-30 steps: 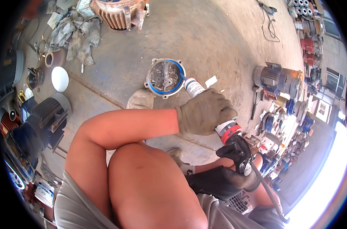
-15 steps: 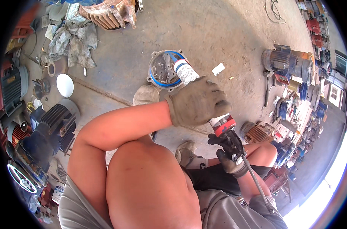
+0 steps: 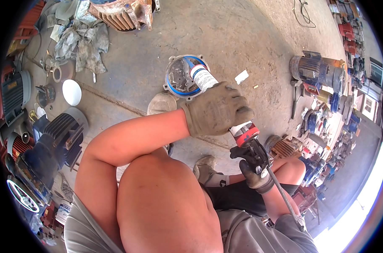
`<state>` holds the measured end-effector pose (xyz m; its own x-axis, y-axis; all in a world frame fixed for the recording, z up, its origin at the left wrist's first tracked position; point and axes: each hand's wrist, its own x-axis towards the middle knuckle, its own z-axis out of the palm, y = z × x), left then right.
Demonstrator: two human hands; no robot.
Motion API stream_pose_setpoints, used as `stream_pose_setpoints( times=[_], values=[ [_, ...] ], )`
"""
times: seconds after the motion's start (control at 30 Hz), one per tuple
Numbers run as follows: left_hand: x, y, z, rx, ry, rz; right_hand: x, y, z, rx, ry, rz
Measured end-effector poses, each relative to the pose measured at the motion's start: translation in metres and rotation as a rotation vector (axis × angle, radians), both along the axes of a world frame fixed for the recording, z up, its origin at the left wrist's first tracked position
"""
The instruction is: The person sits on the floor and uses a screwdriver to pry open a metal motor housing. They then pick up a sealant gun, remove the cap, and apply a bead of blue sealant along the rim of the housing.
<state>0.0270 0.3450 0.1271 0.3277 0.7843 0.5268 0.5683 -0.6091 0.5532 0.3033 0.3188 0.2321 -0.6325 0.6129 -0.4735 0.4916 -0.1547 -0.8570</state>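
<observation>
My left hand [image 3: 219, 109], in a brown work glove, is wrapped round the white sealant cartridge [image 3: 204, 79]. That cartridge sits in a caulking gun [image 3: 247, 134] with a red front section and a long metal rod trailing back toward me. My right hand [image 3: 253, 173], gloved too, is closed round the gun's black handle; part of the grip is hidden. Beyond my left hand, the cartridge's front end hangs over a round metal motor end cover [image 3: 173, 85] on the floor. A blue band runs round the cover's rim. The nozzle's tip and the cover's right side are partly hidden.
A white disc [image 3: 72, 92] and crumpled rags [image 3: 84, 46] lie to the left, near a dark finned motor [image 3: 65, 135]. A rusty motor housing [image 3: 120, 14] stands ahead. A white paper scrap [image 3: 241, 76] and another motor [image 3: 309, 67] are to the right.
Both hands and the caulking gun have shifted very slightly up and left. The grip of each hand is the same, and the end cover has stayed in place.
</observation>
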Motion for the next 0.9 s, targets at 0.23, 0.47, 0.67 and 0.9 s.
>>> stream_pose_setpoints(
  times=[0.23, 0.47, 0.67, 0.9],
  values=[
    [0.002, 0.000, -0.001, -0.004, 0.026, 0.002, 0.000, 0.002, 0.001, -0.003, -0.002, 0.011],
    [0.008, -0.002, -0.001, -0.032, -0.001, 0.001, 0.005, 0.002, 0.006, 0.010, -0.045, 0.065],
    [0.012, -0.004, -0.002, -0.029, 0.007, -0.020, 0.009, 0.002, 0.008, 0.023, -0.047, 0.092],
    [0.018, -0.007, -0.002, -0.145, 0.025, -0.097, 0.011, -0.002, 0.011, -0.017, -0.044, 0.030]
  ],
)
